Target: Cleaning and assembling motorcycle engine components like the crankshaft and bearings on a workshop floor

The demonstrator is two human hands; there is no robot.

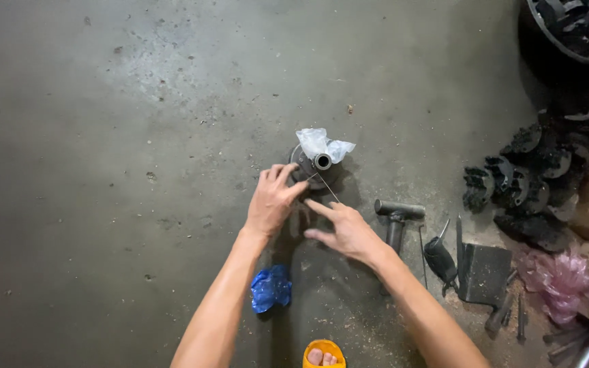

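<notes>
A dark round metal part (310, 170) with a short open tube on top stands on the concrete floor, with a crumpled clear plastic bag (323, 143) against its far side. My left hand (272, 199) rests on the part's near left edge, fingers curled over it. My right hand (343, 228) is just below and to the right, pinching a thin wire (327, 189) that runs up toward the part.
A hammer (396, 218) lies right of my right hand. Further right are a black tool (440, 257), a dark metal block (483, 272), pink plastic (559, 279) and a heap of black toothed parts (523, 180). A blue bag (271, 287) and my yellow sandal (324, 353) lie near.
</notes>
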